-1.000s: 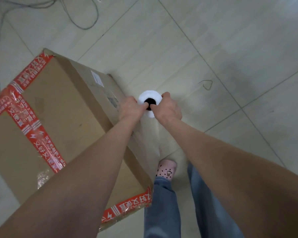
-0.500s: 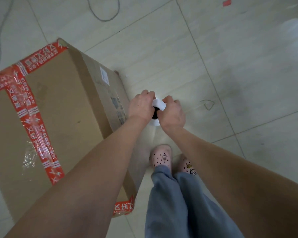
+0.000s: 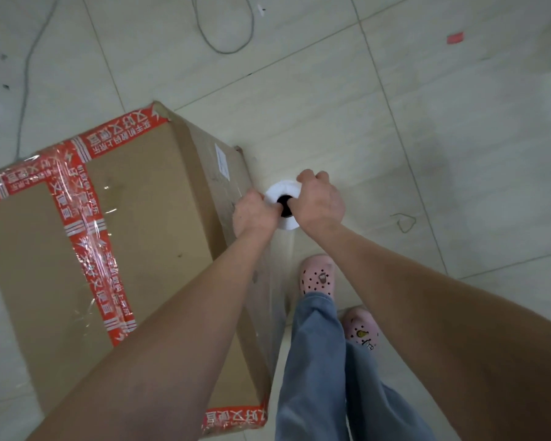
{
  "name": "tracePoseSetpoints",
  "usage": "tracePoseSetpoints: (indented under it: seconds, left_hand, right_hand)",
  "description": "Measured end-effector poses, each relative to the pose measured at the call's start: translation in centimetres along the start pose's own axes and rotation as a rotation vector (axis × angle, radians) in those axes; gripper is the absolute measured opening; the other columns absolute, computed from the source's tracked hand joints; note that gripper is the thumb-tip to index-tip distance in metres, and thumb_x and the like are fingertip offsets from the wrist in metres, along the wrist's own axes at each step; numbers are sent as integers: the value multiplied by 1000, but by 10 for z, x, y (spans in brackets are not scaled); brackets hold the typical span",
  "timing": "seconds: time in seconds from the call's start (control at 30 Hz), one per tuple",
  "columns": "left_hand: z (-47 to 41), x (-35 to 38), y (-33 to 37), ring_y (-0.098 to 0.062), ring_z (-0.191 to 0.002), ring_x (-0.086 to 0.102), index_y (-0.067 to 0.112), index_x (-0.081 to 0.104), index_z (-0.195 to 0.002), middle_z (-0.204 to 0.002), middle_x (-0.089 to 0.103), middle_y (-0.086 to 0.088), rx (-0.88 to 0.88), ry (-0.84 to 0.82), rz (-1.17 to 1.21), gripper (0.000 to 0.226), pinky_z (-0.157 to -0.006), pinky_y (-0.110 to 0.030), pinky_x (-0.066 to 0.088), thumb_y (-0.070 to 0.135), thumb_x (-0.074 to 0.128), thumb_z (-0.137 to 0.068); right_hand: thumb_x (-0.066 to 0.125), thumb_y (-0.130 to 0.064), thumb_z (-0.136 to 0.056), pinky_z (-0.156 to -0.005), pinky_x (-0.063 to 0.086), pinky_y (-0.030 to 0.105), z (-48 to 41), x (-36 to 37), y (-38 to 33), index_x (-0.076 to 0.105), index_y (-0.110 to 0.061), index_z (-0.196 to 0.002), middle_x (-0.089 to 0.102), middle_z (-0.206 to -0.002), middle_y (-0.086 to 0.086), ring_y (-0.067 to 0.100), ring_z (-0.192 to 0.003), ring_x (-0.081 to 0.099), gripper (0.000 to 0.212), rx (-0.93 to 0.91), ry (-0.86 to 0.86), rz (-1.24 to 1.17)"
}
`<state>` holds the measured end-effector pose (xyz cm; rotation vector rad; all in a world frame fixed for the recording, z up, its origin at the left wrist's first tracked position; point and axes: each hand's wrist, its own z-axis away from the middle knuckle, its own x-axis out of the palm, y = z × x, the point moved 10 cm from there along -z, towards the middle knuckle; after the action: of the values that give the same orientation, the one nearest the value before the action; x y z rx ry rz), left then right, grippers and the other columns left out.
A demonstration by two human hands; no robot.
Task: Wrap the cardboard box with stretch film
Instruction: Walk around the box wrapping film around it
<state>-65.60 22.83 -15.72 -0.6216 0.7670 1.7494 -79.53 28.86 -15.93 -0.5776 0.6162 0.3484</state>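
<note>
Left hand [image 3: 255, 214] and right hand [image 3: 320, 202] both grasp the top of the upright film roll [image 3: 280, 190] just beside the box [image 3: 147, 202], seemingly mid-wrap, so the next move likely calls for carrying it taut round the far corner.

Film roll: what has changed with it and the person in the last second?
The person has stepped along the side of the cardboard box, and a second pink shoe now shows. The film roll has moved a little nearer the box's far corner. The left hand and right hand keep gripping the roll's top end. The box stays put.
</note>
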Motion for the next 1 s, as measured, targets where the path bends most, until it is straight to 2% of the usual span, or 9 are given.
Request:
tracePoseSetpoints:
  seconds: [0.13, 0.23, 0.37, 0.53, 0.7, 0.77, 0.87, 0.93, 1.0]
  left_hand:
    - [2, 8, 49, -28, -97, 57, 12, 52, -113, -113, 54, -8, 311, -40, -282, 28, -69, -34, 42, 14, 56, -86]
    - [8, 24, 82, -28, -101, 55, 11, 50, -114, -114, 50, -9, 567, -26, -550, 26, -64, -34, 37, 9, 52, -88]
    - [3, 27, 93, -31, -100, 56, 10, 50, -110, -112, 52, -10, 665, -36, -641, 22, -68, -36, 38, 9, 49, -89]
    - [-16, 6, 81, -31, -92, 59, 10, 52, -101, -102, 55, -9, 533, -22, -526, 15, -63, -33, 38, 11, 51, -86]
    - [-45, -23, 49, -29, -92, 59, 8, 56, -101, -99, 61, -9, 213, 17, -249, 19, -65, -31, 40, 18, 52, -86]
    - [-54, -30, 27, -29, -94, 62, 7, 59, -103, -100, 64, -10, 71, 13, -97, 28, -65, -30, 44, 25, 59, -82]
    - [-61, -32, 5, -31, -96, 65, 10, 56, -112, -109, 63, -11, -77, -52, 52, 43, -73, -33, 54, 35, 62, -78]
    - [-63, -34, 11, -31, -97, 64, 10, 52, -115, -111, 62, -11, -44, -105, 14, 45, -75, -34, 53, 36, 61, -80]
    - [-63, -40, 30, -31, -102, 60, 8, 49, -117, -113, 60, -11, 90, -105, -115, 42, -74, -34, 48, 31, 60, -84]
  right_hand:
    - [54, -13, -87, -70, 39, 31, -1, -2, 15, 51, -20, -122, 47, -120, 7, 30, -99, 57, 36, 44, -11, 29]
    - [54, -15, -87, -67, 38, 31, -5, -5, 18, 52, -19, -117, 50, -116, 6, 29, -94, 59, 31, 32, -4, 32]
    - [55, -18, -86, -67, 38, 32, -10, -7, 8, 52, -17, -111, 52, -110, 6, 29, -92, 59, 25, -28, 4, 83]
    - [53, -10, -85, -65, 38, 32, -16, -11, -22, 53, -19, -112, 51, -111, 4, 28, -90, 57, 28, -145, 24, 154]
    - [50, -3, -86, -72, 38, 31, -28, -12, -58, 49, -23, -125, 45, -126, 2, 24, -111, 48, 44, -229, 34, 103]
    - [54, -8, -86, -75, 40, 33, -34, -10, -54, 43, -21, -131, 41, -130, 4, 26, -113, 48, 48, -115, 21, 31]
    - [60, -27, -87, -78, 43, 34, -37, 3, -32, 40, -16, -130, 43, -130, 8, 31, -107, 57, 49, 161, -72, -170]
    - [58, -32, -87, -79, 45, 35, -37, 11, -27, 41, -12, -127, 50, -127, 11, 32, -107, 57, 48, 262, -111, -297]
    - [57, -27, -87, -75, 43, 33, -40, 11, -28, 41, -11, -125, 52, -125, 13, 32, -107, 57, 44, 289, -101, -334]
